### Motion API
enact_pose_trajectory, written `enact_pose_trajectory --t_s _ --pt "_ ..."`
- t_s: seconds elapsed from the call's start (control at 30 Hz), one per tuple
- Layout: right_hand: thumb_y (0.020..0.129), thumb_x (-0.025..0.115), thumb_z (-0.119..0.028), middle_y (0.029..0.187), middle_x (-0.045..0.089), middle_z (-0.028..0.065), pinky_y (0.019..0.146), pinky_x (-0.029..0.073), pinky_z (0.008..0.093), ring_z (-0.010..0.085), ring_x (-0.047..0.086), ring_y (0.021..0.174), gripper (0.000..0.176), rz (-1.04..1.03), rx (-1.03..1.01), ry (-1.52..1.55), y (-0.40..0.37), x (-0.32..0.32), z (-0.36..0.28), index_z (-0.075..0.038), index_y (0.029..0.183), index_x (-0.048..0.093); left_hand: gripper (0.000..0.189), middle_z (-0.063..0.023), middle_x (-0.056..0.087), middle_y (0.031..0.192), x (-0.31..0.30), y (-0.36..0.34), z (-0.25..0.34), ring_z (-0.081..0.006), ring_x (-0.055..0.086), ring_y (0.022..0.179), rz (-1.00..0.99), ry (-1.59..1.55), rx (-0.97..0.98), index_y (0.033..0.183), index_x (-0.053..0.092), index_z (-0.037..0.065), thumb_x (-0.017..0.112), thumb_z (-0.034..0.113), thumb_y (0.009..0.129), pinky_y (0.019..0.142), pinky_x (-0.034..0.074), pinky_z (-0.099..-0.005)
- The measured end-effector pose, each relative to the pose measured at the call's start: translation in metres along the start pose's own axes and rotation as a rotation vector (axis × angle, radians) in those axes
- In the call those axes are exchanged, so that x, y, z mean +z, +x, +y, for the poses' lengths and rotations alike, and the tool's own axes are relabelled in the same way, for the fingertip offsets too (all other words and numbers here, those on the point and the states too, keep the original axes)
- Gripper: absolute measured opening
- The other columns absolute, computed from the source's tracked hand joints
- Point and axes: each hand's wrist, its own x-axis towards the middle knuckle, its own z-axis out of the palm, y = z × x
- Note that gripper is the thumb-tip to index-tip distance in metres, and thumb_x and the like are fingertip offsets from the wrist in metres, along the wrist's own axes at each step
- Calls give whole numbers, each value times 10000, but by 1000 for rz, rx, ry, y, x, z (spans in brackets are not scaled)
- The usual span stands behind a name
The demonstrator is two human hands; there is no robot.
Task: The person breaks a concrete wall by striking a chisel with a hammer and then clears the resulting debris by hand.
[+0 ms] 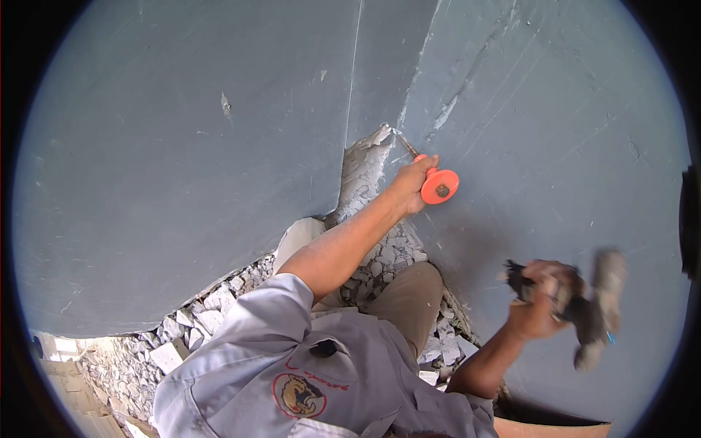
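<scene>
My left hand [414, 184] is closed around a chisel [440, 187] with an orange hand guard. The chisel's tip meets the wall at the upper edge of a chipped-out patch [363, 171], where pale rough material shows. Out to the right, my right hand [544, 303] grips a hammer [600, 310] whose head is smeared by motion. Dark, frayed wrapping shows on the handle beside my fingers. The hammer is well apart from the chisel.
Grey painted walls [182, 160] meet at a corner ahead of me. Broken rubble [208, 310] covers the floor around my knees [412, 292]. At the lower right is the rim of an orange-brown container [551, 429].
</scene>
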Motion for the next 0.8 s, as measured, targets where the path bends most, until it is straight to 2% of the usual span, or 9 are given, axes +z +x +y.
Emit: enact_pose_trajectory --t_s 0.03,0.2,0.3,0.37,0.47,0.53,0.67,0.73,0.8 --pt "882 634 -108 804 549 119 659 525 468 259 585 684 168 -108 -169 -146 17 -9 -12 -14 940 508 117 -37 571 816 10 -1 3 -156 600 711 30 0 9 924 536 72 600 139 994 691 553 -324" --pt "892 627 -136 931 586 127 716 544 431 269 611 835 178 154 -399 -213 10 10 11 -17 912 496 134 -57 568 859 48 -10 11 -177 603 712 260 36 51 946 544 49 611 159 984 659 566 -365" --pt "833 726 -164 730 640 52 593 503 344 206 571 570 209 -414 588 -524 -67 30 102 -22 967 652 126 -78 577 899 37 10 -2 -202 621 737 263 70 23 982 547 36 595 153 982 655 586 -405" --pt "782 767 -22 747 621 48 572 489 255 103 617 666 227 -406 698 -580 -72 37 107 5 915 586 113 -93 584 925 39 16 -4 -221 634 758 250 129 -4 1008 547 33 578 138 980 671 604 -433" --pt "794 749 -12 743 610 64 563 497 258 110 616 668 229 -278 560 -378 -45 37 54 -4 944 576 113 -110 585 948 47 16 2 -233 650 793 239 21 101 1030 550 29 570 121 967 715 618 -445" --pt "801 729 22 738 598 86 584 521 298 151 620 664 229 7 203 -340 -14 25 30 -17 955 564 107 -65 566 876 48 21 4 -184 597 720 213 -25 85 971 562 45 613 130 931 665 574 -404" --pt "919 601 -64 851 612 143 689 567 401 256 619 720 107 54 -312 105 58 8 -14 -12 896 511 112 -45 563 845 55 17 9 -167 569 681 296 -26 85 934 570 54 638 139 909 639 547 -385" --pt "906 624 -64 853 614 122 705 559 377 224 620 729 97 141 -382 -303 37 13 21 -16 912 540 117 -48 568 843 53 17 11 -176 572 681 307 -27 85 935 575 49 637 145 908 637 541 -385" --pt "836 678 -24 815 636 76 605 517 313 147 615 655 165 -160 537 -314 -12 37 72 7 957 570 123 -53 575 848 47 32 11 -185 582 692 270 -18 50 939 581 44 635 148 905 640 540 -392"
